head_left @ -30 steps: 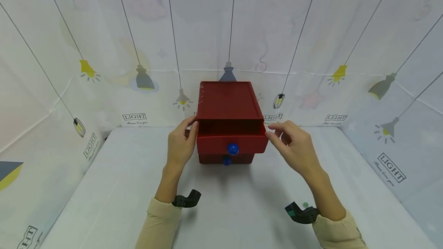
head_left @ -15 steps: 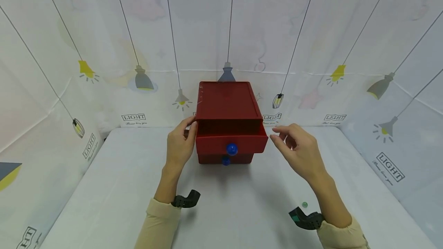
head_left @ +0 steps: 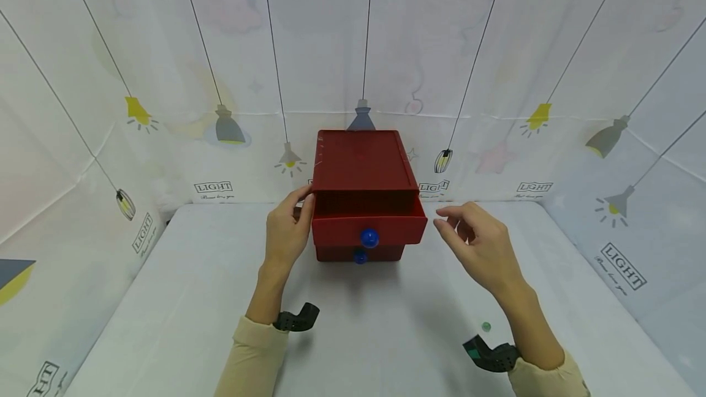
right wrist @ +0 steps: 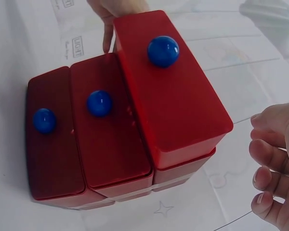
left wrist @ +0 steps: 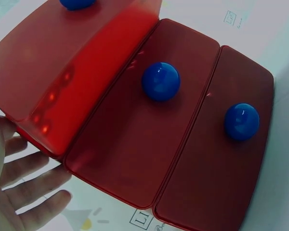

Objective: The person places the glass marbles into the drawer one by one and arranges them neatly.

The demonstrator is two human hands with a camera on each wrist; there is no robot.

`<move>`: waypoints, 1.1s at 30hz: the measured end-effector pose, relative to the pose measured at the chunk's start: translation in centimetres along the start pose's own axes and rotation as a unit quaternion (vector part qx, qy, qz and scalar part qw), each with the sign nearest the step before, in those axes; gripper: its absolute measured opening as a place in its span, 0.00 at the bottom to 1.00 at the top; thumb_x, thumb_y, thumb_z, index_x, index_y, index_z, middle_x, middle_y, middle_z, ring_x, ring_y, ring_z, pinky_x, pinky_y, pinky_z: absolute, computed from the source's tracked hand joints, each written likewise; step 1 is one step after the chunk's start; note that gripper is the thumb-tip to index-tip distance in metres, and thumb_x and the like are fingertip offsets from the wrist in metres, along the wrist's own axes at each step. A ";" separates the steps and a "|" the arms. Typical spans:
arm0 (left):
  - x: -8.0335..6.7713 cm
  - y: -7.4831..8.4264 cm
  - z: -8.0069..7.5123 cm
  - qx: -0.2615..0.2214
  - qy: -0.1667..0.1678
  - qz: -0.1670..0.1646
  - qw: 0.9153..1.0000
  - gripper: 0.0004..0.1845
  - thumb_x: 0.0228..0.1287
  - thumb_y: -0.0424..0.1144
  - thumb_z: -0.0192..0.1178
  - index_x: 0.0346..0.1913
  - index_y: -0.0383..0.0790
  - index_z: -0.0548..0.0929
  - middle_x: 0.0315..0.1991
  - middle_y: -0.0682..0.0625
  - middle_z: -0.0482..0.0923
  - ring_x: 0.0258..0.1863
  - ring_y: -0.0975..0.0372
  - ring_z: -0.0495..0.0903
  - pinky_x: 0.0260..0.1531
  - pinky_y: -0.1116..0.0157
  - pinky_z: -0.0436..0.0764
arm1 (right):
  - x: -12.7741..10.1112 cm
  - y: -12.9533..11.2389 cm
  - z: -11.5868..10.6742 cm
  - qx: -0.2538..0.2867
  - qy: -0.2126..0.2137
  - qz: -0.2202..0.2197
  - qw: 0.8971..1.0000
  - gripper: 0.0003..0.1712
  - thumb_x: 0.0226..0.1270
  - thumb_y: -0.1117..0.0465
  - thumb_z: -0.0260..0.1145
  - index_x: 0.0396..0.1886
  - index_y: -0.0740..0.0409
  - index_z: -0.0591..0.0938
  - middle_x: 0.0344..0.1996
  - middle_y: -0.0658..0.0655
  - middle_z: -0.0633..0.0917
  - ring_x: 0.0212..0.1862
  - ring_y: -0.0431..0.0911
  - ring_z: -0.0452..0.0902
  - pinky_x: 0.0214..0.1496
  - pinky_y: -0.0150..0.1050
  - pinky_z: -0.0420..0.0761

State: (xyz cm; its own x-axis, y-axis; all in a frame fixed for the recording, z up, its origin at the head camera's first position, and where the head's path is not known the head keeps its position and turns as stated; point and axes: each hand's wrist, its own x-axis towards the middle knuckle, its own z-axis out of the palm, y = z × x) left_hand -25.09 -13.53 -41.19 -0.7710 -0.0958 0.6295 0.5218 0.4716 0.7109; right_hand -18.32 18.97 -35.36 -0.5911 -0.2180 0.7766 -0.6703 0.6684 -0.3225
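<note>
Head view shows us at a white table with a red drawer box standing at its far middle, against the printed backdrop. Our left hand rests against the box's left side beside the pulled-out top drawer, fingers straight and lying along the wall. Our right hand hangs in the air just off the drawer's right corner, fingers loosely curled and apart, holding nothing and touching nothing.

We judge the step in hand to be work on the top drawer, which stands partly out while the box is steadied from the left. A next move on it would call for the free hand to meet the drawer front or its blue knob squarely, with the left hand bracing so that the box does not slide on the table.

Head view shows only two knobs and hides how many drawers there are. The right wrist view shows three drawer fronts, each with a blue knob, the top one standing well out from the other two, which sit flush. The left wrist view shows the same three fronts and our left fingers spread just beside the drawer's corner. A small green bead lies on the table near our right wrist, seen from the head alone.
</note>
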 end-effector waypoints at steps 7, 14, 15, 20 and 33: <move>0.0 0.0 0.0 0.006 -0.003 -0.008 1.000 0.20 0.77 0.48 0.52 0.62 0.42 0.81 0.55 0.47 0.86 0.36 0.56 0.90 0.41 0.59 0.89 | -0.4 0.3 0.2 0.002 -0.005 0.012 1.000 0.14 0.58 0.71 0.73 0.43 0.58 0.87 0.27 0.47 0.81 0.26 0.37 0.67 0.26 0.21 0.66; 0.0 0.0 0.0 0.008 0.001 -0.005 1.000 0.20 0.77 0.48 0.52 0.61 0.40 0.81 0.54 0.46 0.86 0.37 0.55 0.90 0.41 0.58 0.89 | -0.9 0.6 0.5 0.007 -0.010 0.020 1.000 0.12 0.58 0.71 0.73 0.42 0.57 0.87 0.26 0.45 0.80 0.27 0.35 0.66 0.26 0.21 0.66; 0.0 0.0 0.0 0.009 0.001 -0.005 1.000 0.20 0.77 0.49 0.52 0.61 0.41 0.81 0.54 0.46 0.86 0.37 0.55 0.90 0.41 0.58 0.89 | -1.0 0.6 0.5 0.007 -0.011 0.021 1.000 0.12 0.58 0.71 0.73 0.42 0.58 0.87 0.25 0.45 0.79 0.27 0.35 0.66 0.26 0.21 0.66; 0.0 0.0 0.1 0.010 0.001 -0.007 1.000 0.20 0.77 0.49 0.52 0.61 0.41 0.81 0.54 0.46 0.86 0.37 0.56 0.90 0.41 0.58 0.89 | -1.4 0.8 0.6 0.004 -0.017 0.028 0.999 0.11 0.59 0.71 0.73 0.42 0.58 0.87 0.25 0.45 0.79 0.27 0.35 0.66 0.27 0.21 0.66; 0.0 -0.1 0.1 0.009 0.004 -0.004 1.000 0.20 0.77 0.48 0.52 0.60 0.40 0.82 0.53 0.46 0.87 0.36 0.56 0.90 0.40 0.58 0.89 | -2.3 1.0 0.5 0.003 -0.026 0.035 0.999 0.12 0.58 0.71 0.73 0.42 0.57 0.87 0.25 0.44 0.79 0.28 0.34 0.66 0.27 0.21 0.67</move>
State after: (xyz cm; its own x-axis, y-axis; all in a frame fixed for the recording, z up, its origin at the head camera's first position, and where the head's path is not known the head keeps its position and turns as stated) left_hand -25.24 -13.47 -41.30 -0.7723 -0.1066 0.6262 0.5087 0.4866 0.7102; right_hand -17.87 19.77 -37.73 -0.6589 -0.2076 0.7230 -0.6290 0.6793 -0.3781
